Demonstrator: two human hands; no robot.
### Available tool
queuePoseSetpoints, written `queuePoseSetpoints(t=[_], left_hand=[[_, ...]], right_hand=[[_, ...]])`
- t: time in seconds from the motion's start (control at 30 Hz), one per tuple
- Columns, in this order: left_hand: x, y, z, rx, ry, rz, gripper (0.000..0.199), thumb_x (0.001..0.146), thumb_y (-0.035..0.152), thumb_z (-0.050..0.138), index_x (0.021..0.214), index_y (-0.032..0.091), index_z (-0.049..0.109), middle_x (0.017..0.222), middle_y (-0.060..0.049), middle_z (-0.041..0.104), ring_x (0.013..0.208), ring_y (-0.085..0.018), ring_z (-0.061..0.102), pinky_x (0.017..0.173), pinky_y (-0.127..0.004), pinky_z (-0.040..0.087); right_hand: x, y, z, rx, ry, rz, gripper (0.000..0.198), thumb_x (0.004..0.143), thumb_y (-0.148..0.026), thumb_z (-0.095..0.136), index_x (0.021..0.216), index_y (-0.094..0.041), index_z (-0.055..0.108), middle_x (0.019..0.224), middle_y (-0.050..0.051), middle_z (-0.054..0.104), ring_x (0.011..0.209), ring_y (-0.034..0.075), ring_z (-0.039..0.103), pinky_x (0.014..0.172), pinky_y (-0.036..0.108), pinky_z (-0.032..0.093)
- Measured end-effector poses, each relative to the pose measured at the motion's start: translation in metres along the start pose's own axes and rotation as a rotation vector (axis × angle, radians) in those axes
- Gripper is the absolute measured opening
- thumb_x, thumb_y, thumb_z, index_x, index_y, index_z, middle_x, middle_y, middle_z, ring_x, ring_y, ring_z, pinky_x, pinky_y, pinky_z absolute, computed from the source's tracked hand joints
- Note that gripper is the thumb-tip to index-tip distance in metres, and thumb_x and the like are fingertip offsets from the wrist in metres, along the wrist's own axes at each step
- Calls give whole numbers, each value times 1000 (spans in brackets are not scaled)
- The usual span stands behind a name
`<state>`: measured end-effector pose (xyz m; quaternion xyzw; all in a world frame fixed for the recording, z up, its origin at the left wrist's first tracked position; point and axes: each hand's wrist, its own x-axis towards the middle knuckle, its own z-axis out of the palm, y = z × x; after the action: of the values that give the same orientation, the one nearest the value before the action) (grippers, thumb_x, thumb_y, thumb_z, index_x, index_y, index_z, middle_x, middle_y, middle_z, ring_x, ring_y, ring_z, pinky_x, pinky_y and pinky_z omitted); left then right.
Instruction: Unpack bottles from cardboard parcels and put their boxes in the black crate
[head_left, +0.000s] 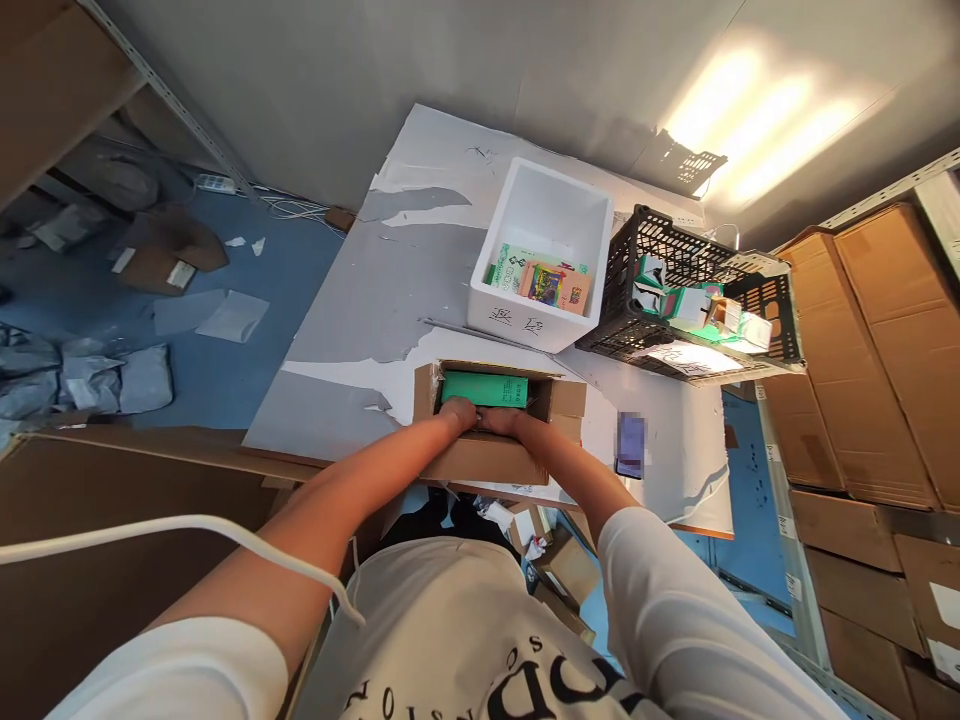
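An open brown cardboard box (480, 462) stands at the near edge of the table, its side flaps folded outward. Inside it, along the far wall, lies a green carton (484, 389) with small dark print on its right end. Both of my hands reach over the near wall into this box. My left hand (459, 411) is by the near side of the green carton. Close beside it, almost touching, is my right hand (498, 421). The fingers of both hands point down and are mostly hidden, so their grip does not show.
Behind the box is a white bin (517, 325) with printed packets. A black crate (637, 235) with green-and-white cartons stands to its right. A phone (631, 446) lies on the table (337, 330). Cardboard boxes (862, 400) stack at right; a white cable (187, 522) crosses my left forearm.
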<state>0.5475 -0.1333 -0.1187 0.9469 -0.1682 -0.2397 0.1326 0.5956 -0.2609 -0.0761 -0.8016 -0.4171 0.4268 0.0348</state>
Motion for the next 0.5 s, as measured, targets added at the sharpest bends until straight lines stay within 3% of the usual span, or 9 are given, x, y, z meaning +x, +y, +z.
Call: queuePoseSetpoints(t=[0.13, 0.23, 0.37, 0.5], left_hand=[[12, 9, 4, 19, -212, -164, 27, 80, 31, 60, 96, 14, 75, 83, -23, 72, 84, -37, 68, 70, -52, 52], [13, 7, 2, 18, -291, -208, 29, 81, 26, 60, 102, 11, 73, 95, -26, 70, 90, -37, 68, 73, -50, 53], [10, 1, 0, 3, -298, -192, 31, 86, 22, 54, 112, 14, 69, 103, -23, 70, 97, -32, 68, 82, -43, 52], [8, -4, -2, -31, -228, -120, 23, 83, 21, 58, 98, 12, 73, 91, -21, 72, 86, -29, 70, 78, -38, 53]], right_hand=[[0, 2, 1, 112, 37, 20, 37, 90, -34, 50, 126, -25, 56, 126, 4, 63, 112, 21, 60, 96, 32, 47], [2, 3, 2, 158, 33, 51, 35, 89, -35, 53, 122, -24, 60, 119, 5, 67, 103, 22, 63, 91, 33, 49], [4, 2, 1, 197, 26, 84, 35, 87, -36, 56, 118, -24, 63, 111, 4, 70, 94, 22, 66, 83, 31, 52], [-1, -1, -5, 191, 12, 101, 33, 87, -35, 55, 117, -24, 63, 106, 4, 72, 86, 21, 67, 75, 30, 53]])
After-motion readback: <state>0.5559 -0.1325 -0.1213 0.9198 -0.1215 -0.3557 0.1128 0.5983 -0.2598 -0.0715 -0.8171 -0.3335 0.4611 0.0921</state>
